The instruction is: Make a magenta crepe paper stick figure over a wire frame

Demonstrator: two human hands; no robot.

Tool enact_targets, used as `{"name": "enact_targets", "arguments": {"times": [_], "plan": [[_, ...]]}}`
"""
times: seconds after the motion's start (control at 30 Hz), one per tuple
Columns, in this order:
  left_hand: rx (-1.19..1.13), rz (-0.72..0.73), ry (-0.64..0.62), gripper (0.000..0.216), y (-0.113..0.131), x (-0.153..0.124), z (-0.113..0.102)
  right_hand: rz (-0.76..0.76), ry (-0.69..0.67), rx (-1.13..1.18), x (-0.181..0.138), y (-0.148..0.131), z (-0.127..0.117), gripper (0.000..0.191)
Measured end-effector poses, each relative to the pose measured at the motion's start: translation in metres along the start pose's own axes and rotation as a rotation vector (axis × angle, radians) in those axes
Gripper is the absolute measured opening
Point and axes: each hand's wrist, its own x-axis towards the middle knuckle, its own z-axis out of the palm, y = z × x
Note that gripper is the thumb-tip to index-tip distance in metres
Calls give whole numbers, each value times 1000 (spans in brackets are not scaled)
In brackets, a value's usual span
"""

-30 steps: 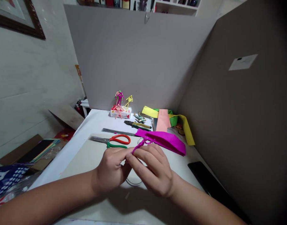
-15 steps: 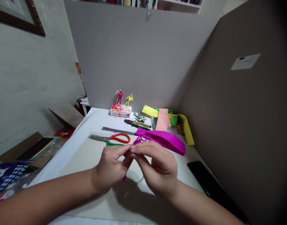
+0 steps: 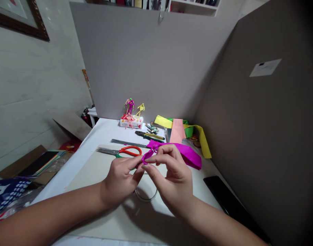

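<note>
Above the middle of the board, both hands meet at a narrow magenta crepe paper strip. My left hand pinches its near end between thumb and fingers. From the other side, my right hand has its thumb and index finger on the same end, its other fingers curled. A twisted magenta piece shows just beyond the fingertips; whether it joins the strip I cannot tell. Below the hands lies a tape roll, partly covered. Scissors with red and green handles lie beyond my left hand.
A wide magenta crepe paper band lies behind my right hand, near pliers and thin wires. Small figures stand on a box at the back. Yellow, green and pink paper strips lie right; a black phone-like slab is nearer.
My right fingers have lifted and spread slightly, so more of the magenta strip shows between the hands. The left hand has stayed nearly still.
</note>
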Motion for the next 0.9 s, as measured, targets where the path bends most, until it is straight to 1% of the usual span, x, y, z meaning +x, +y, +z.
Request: {"name": "enact_targets", "arguments": {"times": [0.13,0.2,0.3,0.4,0.5,0.6,0.67,0.7,0.77,0.8,0.83,0.9], "plan": [[35,32,-30,12,-3,-1,0,-78,-49,-45,-2,2,-1,15],[37,38,-55,12,-5,-1,0,-83,-75,-69,-3,2,-2,13],[31,41,-93,14,-7,-2,2,-63,-75,-118,-3,4,-2,12],[19,22,-104,19,-10,-3,6,38,-99,-145,-4,6,-2,9],[11,-25,-112,22,-12,-3,9,207,-136,-101,-5,11,0,8],[-8,-102,-141,23,-12,0,8,325,-131,-33,-2,16,0,8],[-30,-167,-167,23,-9,4,4,319,-127,6,3,18,-3,5],[-65,-227,-179,23,-8,6,1,295,-123,23,6,20,-6,2],[-185,-396,-207,23,-4,11,-5,258,-96,50,12,23,-11,13],[-257,-485,-222,24,-3,14,-8,269,-71,68,16,26,-14,19],[-322,-554,-241,25,-2,16,-11,307,-48,98,19,29,-17,23],[-391,-592,-270,26,-1,19,-16,449,-36,214,23,34,-20,29]]}}
